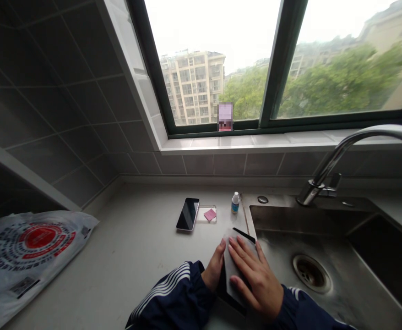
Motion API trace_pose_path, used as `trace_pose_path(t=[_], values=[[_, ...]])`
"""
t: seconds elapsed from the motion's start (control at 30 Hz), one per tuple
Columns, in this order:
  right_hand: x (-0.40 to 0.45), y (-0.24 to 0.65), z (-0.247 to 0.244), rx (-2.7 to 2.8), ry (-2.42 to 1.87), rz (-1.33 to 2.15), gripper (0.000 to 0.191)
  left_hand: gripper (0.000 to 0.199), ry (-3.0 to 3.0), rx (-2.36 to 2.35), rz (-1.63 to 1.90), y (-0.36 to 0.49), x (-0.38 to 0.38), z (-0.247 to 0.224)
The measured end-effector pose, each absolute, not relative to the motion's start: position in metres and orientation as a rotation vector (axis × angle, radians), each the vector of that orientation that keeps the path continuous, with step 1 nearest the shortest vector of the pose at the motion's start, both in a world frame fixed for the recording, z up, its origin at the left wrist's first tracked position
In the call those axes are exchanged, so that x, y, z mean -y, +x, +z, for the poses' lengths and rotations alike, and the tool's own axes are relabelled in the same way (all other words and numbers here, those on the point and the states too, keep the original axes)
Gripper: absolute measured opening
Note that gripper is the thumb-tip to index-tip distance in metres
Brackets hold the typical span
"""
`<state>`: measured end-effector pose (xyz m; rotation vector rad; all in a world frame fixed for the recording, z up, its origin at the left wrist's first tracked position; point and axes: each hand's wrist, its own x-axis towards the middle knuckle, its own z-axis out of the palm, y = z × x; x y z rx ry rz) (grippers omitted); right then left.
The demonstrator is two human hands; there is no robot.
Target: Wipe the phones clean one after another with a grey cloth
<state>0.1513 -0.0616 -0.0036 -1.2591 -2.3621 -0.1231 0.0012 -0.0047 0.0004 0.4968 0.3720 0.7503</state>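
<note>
A flat dark item with a pale grey sheet (pixel 233 270) on its face is between my hands, beside the sink's left edge. My left hand (pixel 215 267) grips its left side, the thumb along the edge. Across the sheet lies my right hand (pixel 252 275), its fingers stretched out and pressed flat. A dark phone (pixel 188 214) rests on the counter further back. Touching its right side is a clear case (pixel 202 220) with a pink piece of paper (pixel 209 214) on it. A small white-capped bottle (pixel 235 203) with a blue label stands upright near the sink.
The steel sink (pixel 252 224) with its drain (pixel 311 273) is on the right, under a curved chrome faucet (pixel 328 165). A white plastic bag (pixel 39 256) with red print lies at the left. Behind the counter (pixel 146 252) are a tiled wall and a window.
</note>
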Motion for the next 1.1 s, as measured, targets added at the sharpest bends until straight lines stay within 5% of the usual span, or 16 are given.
trace_pose_path(t=[0.4, 0.83, 1.1], values=[[0.062, 0.158, 0.013, 2.242, -1.035, 0.017, 0.033, 0.081, 0.323, -0.291, 0.583, -0.007, -0.011, 0.009], [0.053, 0.163, -0.009, 2.18, -1.441, -0.093, 0.059, 0.071, 0.449, -0.239, 0.617, -0.005, -0.005, 0.002], [0.06, 0.152, 0.001, 2.305, -1.259, -0.087, 0.06, 0.073, 0.455, -0.233, 0.602, -0.003, -0.002, 0.005]])
